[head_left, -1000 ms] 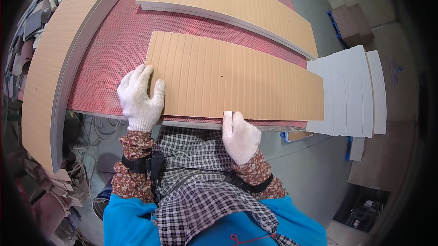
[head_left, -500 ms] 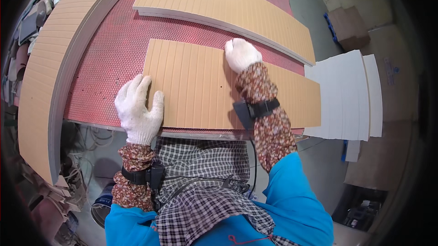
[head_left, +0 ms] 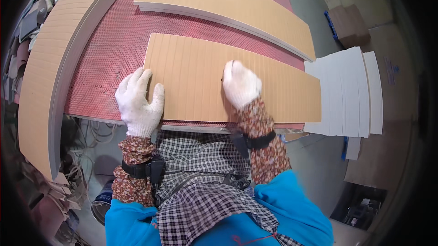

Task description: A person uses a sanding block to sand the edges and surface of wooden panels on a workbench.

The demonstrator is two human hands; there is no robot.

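Observation:
A tan grooved board (head_left: 191,77) lies flat, crosswise in front of me on a red textured tabletop (head_left: 100,77). At its left end rests my left hand (head_left: 140,102) in a white knitted glove, fingers apart along the board's edge and thumb on its face. My right hand (head_left: 242,84), gloved the same way, is closed over the middle of the board. Its fingers are curled in, and whatever they may hold is hidden.
Beyond this board lies a stack of similar tan boards (head_left: 228,2). Another long stack of tan boards (head_left: 43,81) stands along the left side. White panels (head_left: 342,93) sit off the table's right end. A bucket (head_left: 102,205) stands on the floor at lower left.
My right hand has moved toward me, from the board's far edge to its middle, staying closed. My left hand keeps its place at the left end.

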